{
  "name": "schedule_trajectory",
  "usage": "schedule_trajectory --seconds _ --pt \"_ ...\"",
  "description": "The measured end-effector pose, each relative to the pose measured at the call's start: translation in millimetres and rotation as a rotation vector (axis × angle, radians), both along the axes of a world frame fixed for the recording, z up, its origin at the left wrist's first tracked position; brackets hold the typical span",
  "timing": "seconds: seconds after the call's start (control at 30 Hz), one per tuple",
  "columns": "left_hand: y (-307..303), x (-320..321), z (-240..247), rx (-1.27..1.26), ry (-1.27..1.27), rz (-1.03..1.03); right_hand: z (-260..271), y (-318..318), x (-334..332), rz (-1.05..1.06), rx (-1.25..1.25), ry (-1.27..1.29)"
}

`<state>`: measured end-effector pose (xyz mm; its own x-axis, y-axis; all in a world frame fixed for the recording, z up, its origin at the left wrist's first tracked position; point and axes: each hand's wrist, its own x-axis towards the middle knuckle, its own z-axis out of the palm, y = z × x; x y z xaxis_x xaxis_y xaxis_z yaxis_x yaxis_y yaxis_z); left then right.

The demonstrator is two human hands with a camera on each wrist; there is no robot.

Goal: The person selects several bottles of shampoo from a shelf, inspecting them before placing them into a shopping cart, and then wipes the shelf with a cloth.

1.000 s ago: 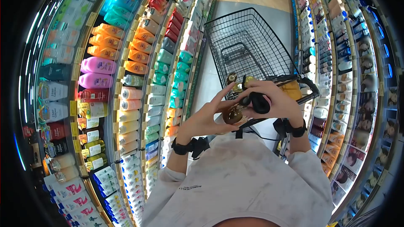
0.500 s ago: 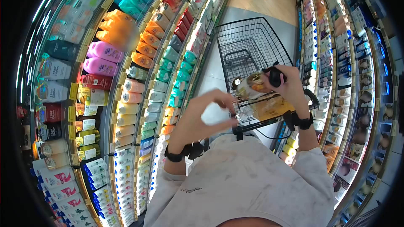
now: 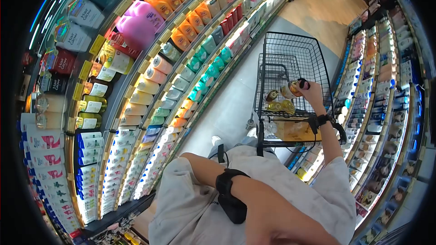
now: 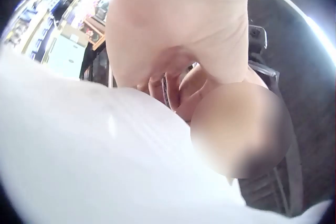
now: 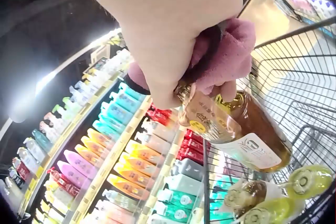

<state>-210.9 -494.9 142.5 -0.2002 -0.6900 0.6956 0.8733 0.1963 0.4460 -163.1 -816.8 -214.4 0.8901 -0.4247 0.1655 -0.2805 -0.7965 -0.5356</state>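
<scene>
My right hand (image 3: 312,93) is over the shopping cart (image 3: 295,41), gripping an amber bottle (image 5: 265,139) by its upper end. The bottle has a white label, a peach-coloured tag and gold trim at its neck. A soft pink cloth piece (image 5: 239,50) with a black band is bunched in the same hand. Beneath, yellowish bottles (image 3: 280,105) lie on the cart's wire floor beside a darker bottle (image 3: 271,95). My left hand (image 3: 286,229) is raised close to my head, its fingers (image 4: 173,90) partly hidden; I cannot tell whether they hold anything.
Shelves of bottles (image 3: 145,13) line the left side of the aisle, and more shelves (image 3: 377,86) run along the right. A tan package (image 3: 295,130) sits in the cart near its handle. Pale floor (image 3: 218,100) lies between the cart and the left shelves.
My hands have separated. The right carried the bottle forward and down into the cart, while the left drew back towards my head. The view has turned left.
</scene>
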Motion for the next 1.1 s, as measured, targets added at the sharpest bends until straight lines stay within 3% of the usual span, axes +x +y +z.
schedule_trajectory --seconds 0.17,0.33,0.4,0.43,0.47,0.57,0.77,0.97,1.03,1.1 --pt "-23.6 -6.9 -28.9 -0.207 0.02 -0.103 -35.7 -7.6 11.3 0.01 -0.01 0.126" --pt "-9.8 -16.7 -7.3 0.042 0.359 -0.178 -60.1 -4.8 23.9 0.089 -0.094 0.307" --pt "-14.2 -18.1 -7.8 0.02 0.34 -0.14 -78.9 -6.2 23.4 0.141 -0.112 0.246" --pt "-14.9 -15.8 -8.1 0.02 0.319 -0.138 -78.0 -4.0 24.5 0.129 -0.113 0.348" --pt "-12.7 -9.5 -9.3 0.041 0.28 -0.17 -65.3 7.5 19.7 0.15 -0.144 0.237" --pt "-9.0 3.9 3.0 0.115 0.274 -0.243 -80.6 -0.7 10.6 0.236 -0.11 0.356" --pt "-15.9 -8.4 -1.2 -0.008 0.324 -0.082 -100.2 -2.9 4.0 0.245 0.048 0.346" --pt "-37.5 37.2 -35.9 -0.372 0.04 -0.472 -89.0 -13.7 1.6 0.254 0.216 0.379" --pt "14.6 62.9 -14.5 -0.281 -0.513 0.153 -109.4 -37.8 -4.1 0.177 0.216 0.301" --pt "44.9 83.7 -15.5 -0.164 -0.548 0.408 -125.3 -53.5 -5.3 0.093 0.289 0.232"
